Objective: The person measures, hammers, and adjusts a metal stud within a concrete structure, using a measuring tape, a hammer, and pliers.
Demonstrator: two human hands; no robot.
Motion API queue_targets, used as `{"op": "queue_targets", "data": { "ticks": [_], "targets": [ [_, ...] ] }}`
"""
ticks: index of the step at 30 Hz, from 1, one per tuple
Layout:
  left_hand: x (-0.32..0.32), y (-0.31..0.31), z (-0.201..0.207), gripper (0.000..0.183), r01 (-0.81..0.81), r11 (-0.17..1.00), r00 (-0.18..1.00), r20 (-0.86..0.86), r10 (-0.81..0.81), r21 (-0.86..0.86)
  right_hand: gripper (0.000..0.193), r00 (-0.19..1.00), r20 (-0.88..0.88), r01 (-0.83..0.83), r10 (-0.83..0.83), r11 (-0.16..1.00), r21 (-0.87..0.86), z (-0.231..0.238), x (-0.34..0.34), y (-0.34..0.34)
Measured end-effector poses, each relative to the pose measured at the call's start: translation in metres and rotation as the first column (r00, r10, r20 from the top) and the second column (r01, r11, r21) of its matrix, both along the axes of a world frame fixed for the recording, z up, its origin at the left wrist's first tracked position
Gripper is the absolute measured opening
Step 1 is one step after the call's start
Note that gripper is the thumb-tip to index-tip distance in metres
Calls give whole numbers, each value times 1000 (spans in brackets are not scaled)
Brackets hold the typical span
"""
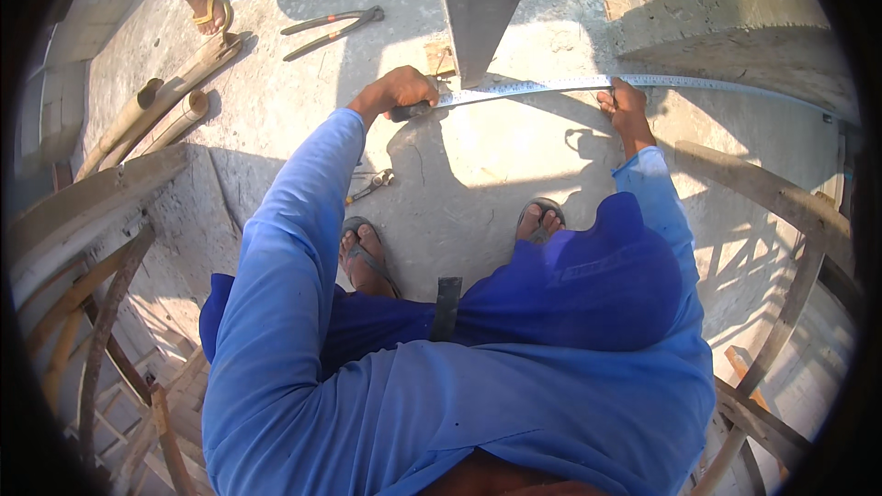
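Note:
My left hand (401, 92) is closed around the dark case of a tape measure (411, 113), close to the foot of a grey upright post (480, 9). From the case a white blade (542, 86) runs out to the right, passing in front of the post. Farther along, my right hand (628, 112) grips the blade's lower edge between closed fingers. Past that hand the blade goes on to the far right, beside a concrete ledge (735, 23). Both arms are stretched forward over the concrete floor.
Long-handled cutters (333, 29) lie beyond my left hand, and smaller pincers (372, 186) lie near my left foot. Wooden poles (165, 115) rest at the left, by another person's sandalled foot (211, 9). Timber framing (763, 188) stands on both sides.

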State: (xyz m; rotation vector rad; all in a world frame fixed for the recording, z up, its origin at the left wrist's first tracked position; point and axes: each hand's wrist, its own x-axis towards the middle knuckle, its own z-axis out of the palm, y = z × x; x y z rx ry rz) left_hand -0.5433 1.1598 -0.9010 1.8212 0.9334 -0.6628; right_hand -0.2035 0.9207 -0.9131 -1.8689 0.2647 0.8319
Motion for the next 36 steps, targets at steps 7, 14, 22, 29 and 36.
{"op": "queue_targets", "data": {
  "ticks": [7,14,22,29,36],
  "targets": [
    [2,1,-5,22,20,1000,1000,11,-20,5,33,1000,9,-19,19,998,-60,5,-2,-2],
    [0,0,-3,21,31,999,998,46,-32,28,31,1000,8,-22,23,996,-85,5,-2,1],
    [3,-3,10,24,-71,997,997,-17,71,7,32,999,-4,-37,36,997,-68,3,1,2],
    [2,-3,20,27,-133,990,989,-69,130,-47,17,1000,5,2,-2,1000,-27,2,-3,7],
    [5,-5,39,44,-94,996,994,-52,94,-4,17,999,-24,27,-28,999,-44,-1,1,1]
  ]
}}
